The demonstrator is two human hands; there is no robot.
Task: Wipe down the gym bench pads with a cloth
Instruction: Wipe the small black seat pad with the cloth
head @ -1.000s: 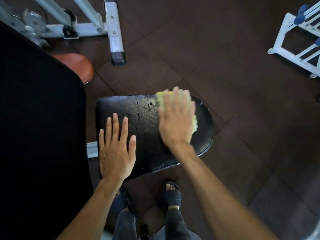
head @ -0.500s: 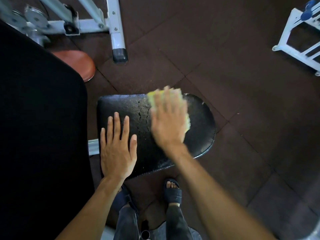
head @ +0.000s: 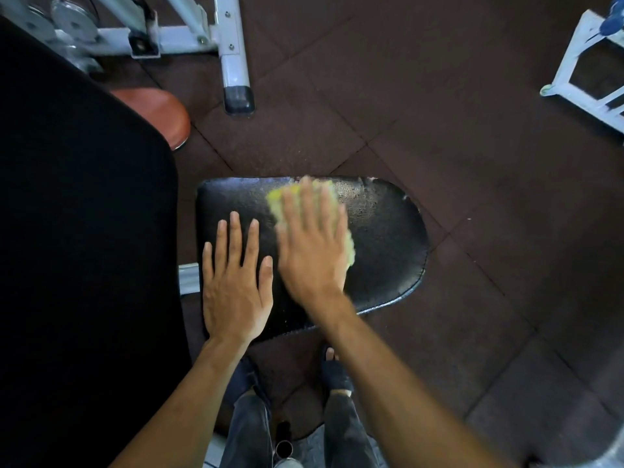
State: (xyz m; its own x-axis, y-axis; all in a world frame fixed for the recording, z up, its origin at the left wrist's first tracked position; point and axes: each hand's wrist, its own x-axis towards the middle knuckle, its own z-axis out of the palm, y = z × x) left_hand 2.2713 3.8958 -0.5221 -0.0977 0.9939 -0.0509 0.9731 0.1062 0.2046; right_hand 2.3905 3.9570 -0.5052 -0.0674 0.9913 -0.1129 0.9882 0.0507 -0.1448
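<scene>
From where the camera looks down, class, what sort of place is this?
Most likely a gym: a black padded bench seat, white steel machine frames and dark rubber floor tiles all point that way.

Left hand (head: 236,282): flat, palm down, fingers (head: 235,238) straight and slightly spread, pointing to 12 o'clock.
Right hand (head: 312,244): flat, palm down, motion-blurred, just beside the left at its 2 o'clock.
Forearms: bare, both entering from 6 o'clock, the right one angled towards 11 o'clock.
</scene>
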